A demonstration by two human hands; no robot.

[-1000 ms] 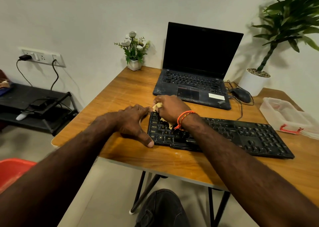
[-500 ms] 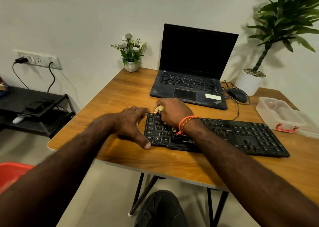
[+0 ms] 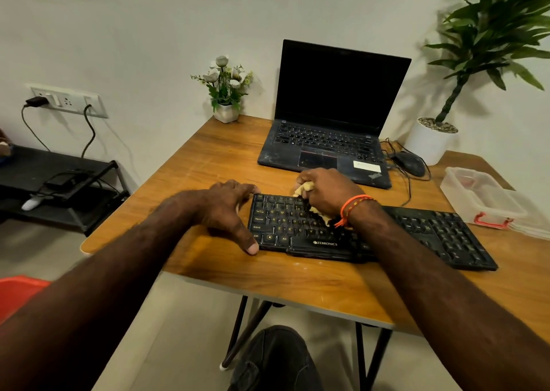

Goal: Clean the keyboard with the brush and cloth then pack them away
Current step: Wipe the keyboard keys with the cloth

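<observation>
Wooden bench carries black keyboard; right hand grips yellow cloth on keys; left hand, fingers extended, braces keyboard's left edge.

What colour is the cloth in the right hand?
Pale yellow cloth, seen in the head view.

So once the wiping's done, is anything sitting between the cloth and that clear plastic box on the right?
Nothing visible blocks it. The cloth is bunched in the right hand on the keyboard's left half; the plastic box stands beyond its right end, apparently open, with only low keys between.
</observation>
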